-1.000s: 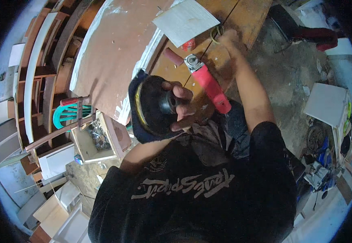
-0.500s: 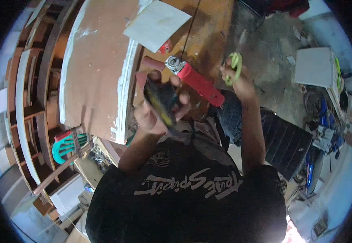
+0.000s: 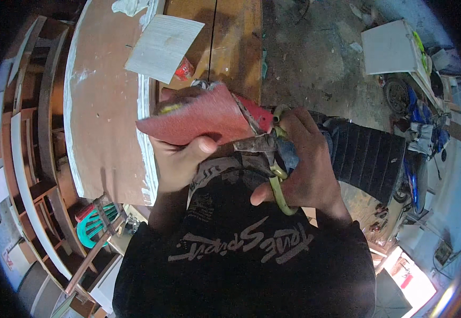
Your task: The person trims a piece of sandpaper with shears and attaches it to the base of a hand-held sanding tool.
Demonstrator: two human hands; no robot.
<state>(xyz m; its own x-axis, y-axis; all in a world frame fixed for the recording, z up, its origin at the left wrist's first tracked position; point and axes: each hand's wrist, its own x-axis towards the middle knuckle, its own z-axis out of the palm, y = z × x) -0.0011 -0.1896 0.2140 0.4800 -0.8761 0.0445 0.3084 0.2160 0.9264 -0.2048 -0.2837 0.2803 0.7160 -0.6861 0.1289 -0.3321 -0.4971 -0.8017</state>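
Abrasive sheet: a red, matte, fine-grained sheet of sandpaper (image 3: 198, 119) lies at the centre of the frame, roughly four-sided, tapering to a point at its left; a fuzzy yellow patch shows along its upper left edge.
Left hand: the bare left hand (image 3: 180, 164) is clamped on the sheet's lower edge, thumb pressed flat on the red face; the other fingers are mostly hidden behind it.
Scissors: a pair of scissors with smooth, yellow-green looped handles (image 3: 278, 195) stands right of centre, by the sheet's right edge; the blades are hard to make out.
Right hand: the bare right hand (image 3: 312, 169) grips the scissors, thumb at the lower loop and fingers curled at the upper one, the loops spread apart.
Strip: a narrow, greyish, rough-edged strip (image 3: 249, 144) lies just below the sheet's right corner; whether it is attached cannot be told.
Power tool: a red-bodied tool with a metal head (image 3: 257, 112) is partly covered by the sheet.
Bench: an orange-brown wooden surface with a dark straight seam (image 3: 235, 47), upper centre.
Panels: a pale, square, faintly grained panel (image 3: 165, 47) overlaps a broad brown board with white-smeared edges (image 3: 108, 106), upper left.
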